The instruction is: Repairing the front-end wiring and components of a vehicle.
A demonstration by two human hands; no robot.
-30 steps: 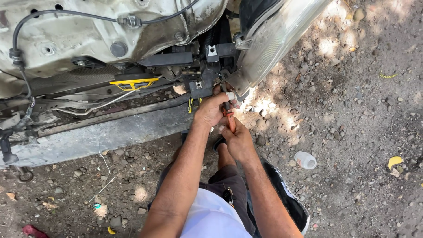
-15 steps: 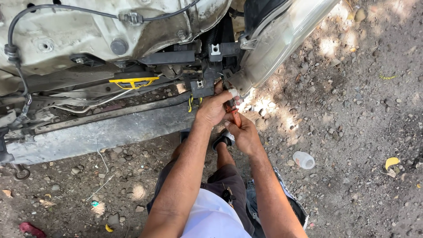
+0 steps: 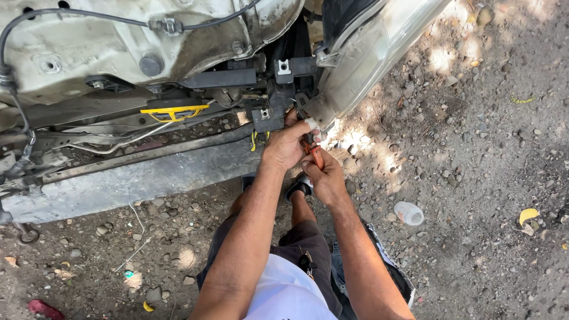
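Left hand presses against the black metal bracket under the car's clear plastic headlamp, grip unclear; right hand, grip pinching an orange-handled tool.

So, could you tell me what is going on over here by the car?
A person crouches on gravel ground at the stripped front corner of a car. Their right hand grips a tool with an orange-red handle, its working end hidden at the black bracket below the headlight. Their left hand is pressed against the same spot, fingers up against the bracket. A yellow clip and grey crossbeam sit to the left; a small plastic container lies on the ground nearby.
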